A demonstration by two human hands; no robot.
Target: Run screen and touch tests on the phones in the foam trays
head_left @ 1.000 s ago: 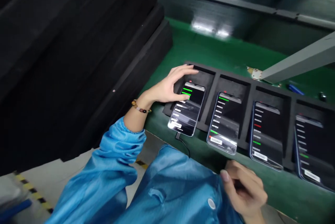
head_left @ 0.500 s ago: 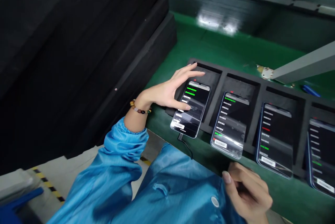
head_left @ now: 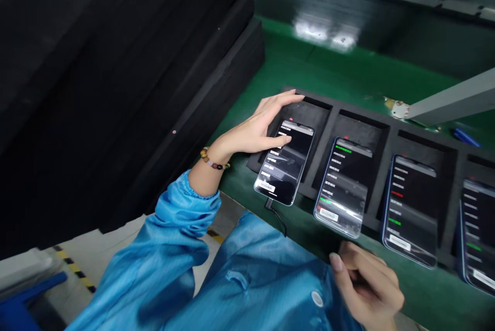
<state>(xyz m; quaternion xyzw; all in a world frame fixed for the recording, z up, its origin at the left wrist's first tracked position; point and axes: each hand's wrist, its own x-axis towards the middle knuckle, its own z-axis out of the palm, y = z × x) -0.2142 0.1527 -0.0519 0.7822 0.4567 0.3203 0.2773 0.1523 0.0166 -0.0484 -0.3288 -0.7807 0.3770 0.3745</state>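
Note:
My left hand (head_left: 263,127) reaches over the leftmost smartphone (head_left: 285,163), fingers stretched out toward the tray's far edge. Its thumb lies over the upper part of the lit screen, which shows a list of white lines. A black cable (head_left: 275,211) is plugged into that phone's near end. The phone rests at a slant in a slot of a black foam tray (head_left: 322,153). Near the table's front edge, my right hand (head_left: 367,282) is curled with the fingers folded in, and nothing shows in it. Closest to it is the second smartphone (head_left: 342,186).
Further right in the tray are a third smartphone (head_left: 410,210) and another phone (head_left: 479,238), cut off by the frame. Stacked black foam (head_left: 174,88) rises on the left. A grey metal bar (head_left: 452,96) and a blue object (head_left: 466,137) are behind the tray on the green table (head_left: 278,68).
My left thumb has moved up the leftmost phone's screen. The list there has scrolled and its green lines are gone. My right hand stays curled in about the same place.

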